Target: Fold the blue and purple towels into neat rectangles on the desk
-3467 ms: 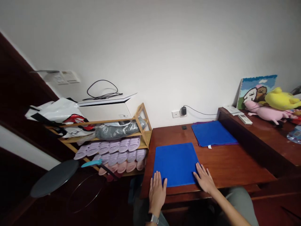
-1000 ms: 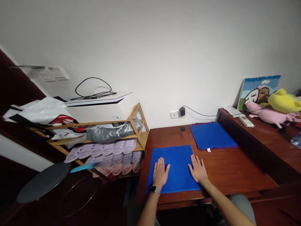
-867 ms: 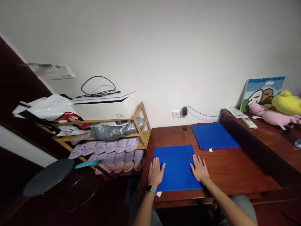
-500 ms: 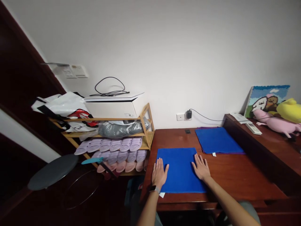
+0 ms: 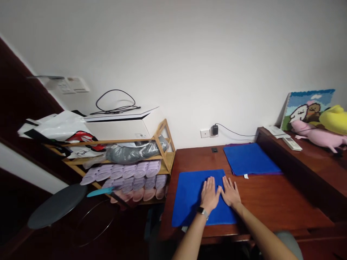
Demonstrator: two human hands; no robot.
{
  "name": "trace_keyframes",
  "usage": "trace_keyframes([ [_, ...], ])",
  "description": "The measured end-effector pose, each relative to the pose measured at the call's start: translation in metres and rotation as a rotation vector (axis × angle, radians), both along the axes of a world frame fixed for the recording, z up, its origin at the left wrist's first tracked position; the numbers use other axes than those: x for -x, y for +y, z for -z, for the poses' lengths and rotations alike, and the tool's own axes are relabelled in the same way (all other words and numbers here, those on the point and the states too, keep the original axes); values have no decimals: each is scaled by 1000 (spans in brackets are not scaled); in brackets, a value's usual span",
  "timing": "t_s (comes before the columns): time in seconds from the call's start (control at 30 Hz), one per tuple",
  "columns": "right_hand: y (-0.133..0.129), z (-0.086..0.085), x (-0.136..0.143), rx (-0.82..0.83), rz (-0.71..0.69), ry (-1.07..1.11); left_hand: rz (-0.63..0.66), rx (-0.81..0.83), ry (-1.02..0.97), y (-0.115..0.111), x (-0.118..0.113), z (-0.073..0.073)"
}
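A blue cloth (image 5: 187, 198) lies flat on the brown wooden table, with a white tag showing at its near left edge. My left hand (image 5: 210, 195), a watch on its wrist, rests flat on the right half of the cloth with fingers stretched out. Beside it, my right hand (image 5: 230, 192) lies flat along the cloth's right edge, fingers spread. The two thumbs meet or nearly meet. Farther back to the right, another blue cloth (image 5: 251, 159) lies on top of purple cloth (image 5: 273, 174), which shows at its edges.
Left of the table (image 5: 271, 206) stands a wooden rack (image 5: 165, 155) with slippers, a white box (image 5: 119, 126) and a bag. A round stool (image 5: 58, 206) is at far left. A raised ledge on the right holds a remote (image 5: 292, 143) and a pink plush toy (image 5: 320, 137).
My left hand has moved right across the cloth, from its left edge to beside my right hand. My right hand stays near the right edge. The view has shifted slightly.
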State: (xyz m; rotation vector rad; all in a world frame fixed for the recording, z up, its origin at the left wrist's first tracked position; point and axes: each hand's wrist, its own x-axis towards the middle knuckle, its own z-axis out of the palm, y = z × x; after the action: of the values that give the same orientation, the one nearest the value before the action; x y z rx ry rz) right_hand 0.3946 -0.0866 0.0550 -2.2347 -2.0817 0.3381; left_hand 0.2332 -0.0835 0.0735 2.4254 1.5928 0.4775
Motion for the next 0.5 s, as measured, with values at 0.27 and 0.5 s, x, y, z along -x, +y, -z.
trace_keyframes([
  [0.27,0,1,-2,9,-39,-44,119,93,-80,13,-41,13],
  [0.5,0,0,1,-4,14,38,-224,9,108,29,101,18],
])
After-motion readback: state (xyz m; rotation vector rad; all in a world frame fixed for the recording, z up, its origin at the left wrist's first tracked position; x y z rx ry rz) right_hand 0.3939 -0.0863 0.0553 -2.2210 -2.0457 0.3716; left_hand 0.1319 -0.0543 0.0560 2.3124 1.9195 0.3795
